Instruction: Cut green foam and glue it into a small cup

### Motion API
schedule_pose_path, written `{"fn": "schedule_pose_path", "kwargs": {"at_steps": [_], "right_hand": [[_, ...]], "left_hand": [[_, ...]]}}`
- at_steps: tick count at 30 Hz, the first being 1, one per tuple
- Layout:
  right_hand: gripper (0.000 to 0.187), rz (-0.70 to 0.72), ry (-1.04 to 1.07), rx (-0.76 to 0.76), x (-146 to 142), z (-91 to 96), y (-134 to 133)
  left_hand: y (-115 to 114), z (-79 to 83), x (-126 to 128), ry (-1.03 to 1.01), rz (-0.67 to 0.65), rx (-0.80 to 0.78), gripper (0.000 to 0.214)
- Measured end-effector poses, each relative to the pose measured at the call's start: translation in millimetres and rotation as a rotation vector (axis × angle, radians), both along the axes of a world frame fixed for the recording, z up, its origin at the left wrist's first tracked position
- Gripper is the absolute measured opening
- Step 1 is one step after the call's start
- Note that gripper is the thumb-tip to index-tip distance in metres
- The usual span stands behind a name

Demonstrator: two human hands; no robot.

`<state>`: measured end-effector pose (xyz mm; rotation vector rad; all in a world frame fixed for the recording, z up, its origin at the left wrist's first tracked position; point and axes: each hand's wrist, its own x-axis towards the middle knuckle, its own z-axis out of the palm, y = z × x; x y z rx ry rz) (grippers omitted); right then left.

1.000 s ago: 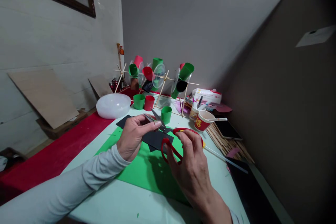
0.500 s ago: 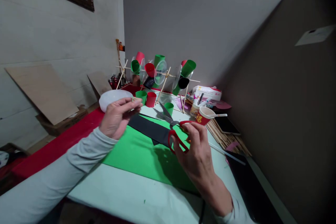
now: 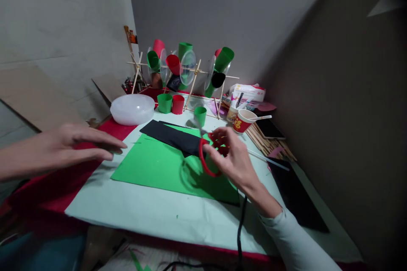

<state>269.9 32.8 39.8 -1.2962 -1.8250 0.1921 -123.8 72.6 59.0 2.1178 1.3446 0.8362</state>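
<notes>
My right hand (image 3: 233,159) grips the red handles of a pair of scissors (image 3: 207,152) above the table's middle. The blades point away toward a small green cup (image 3: 200,116) and are blurred. My left hand (image 3: 74,145) reaches out flat over the table's left edge, fingers stretched and holding nothing. Between the hands lies a green paper sheet (image 3: 159,167) with a black paper sheet (image 3: 173,137) across its far edge.
A white bowl (image 3: 132,109), a green cup (image 3: 164,103) and a red cup (image 3: 177,104) stand at the back left. Behind them is a stick frame with paper cups and clear discs (image 3: 187,70). A red paper cup (image 3: 242,121), a phone (image 3: 269,128) and skewers sit at right.
My left hand has let go of a small cut piece and swung out to the left, now flat and open. The right hand lowered the scissors. The camera tilted down.
</notes>
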Motion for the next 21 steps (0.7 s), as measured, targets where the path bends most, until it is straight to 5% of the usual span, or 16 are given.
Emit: {"fn": "schedule_pose_path", "kwargs": {"at_steps": [2,4,6,11,15,21], "right_hand": [[0.019,0.094,-0.089,-0.069,-9.8,-3.3,-8.2],[0.02,0.168,-0.175,-0.122,-20.0,-7.6,-17.7],[0.021,0.203,-0.259,-0.174,-28.4,-11.1,-26.2],[0.014,0.212,-0.469,-0.269,-37.5,-13.6,-36.6],[0.016,0.222,-0.487,-0.236,-39.9,-19.7,-36.8],[0.017,0.264,-0.524,-0.174,-39.7,-33.1,-30.8]], "left_hand": [[3.9,5.0,26.5,0.176,-0.047,0.098,0.027],[5.5,10.5,57.3,0.102,0.005,0.249,0.025],[5.7,12.8,86.9,0.058,-0.089,0.384,0.024],[18.2,-4.7,139.5,0.083,-0.305,0.346,0.025],[41.0,-28.8,157.2,0.281,-0.401,0.292,0.04],[59.1,-48.5,150.7,0.499,-0.369,0.137,0.054]]}}
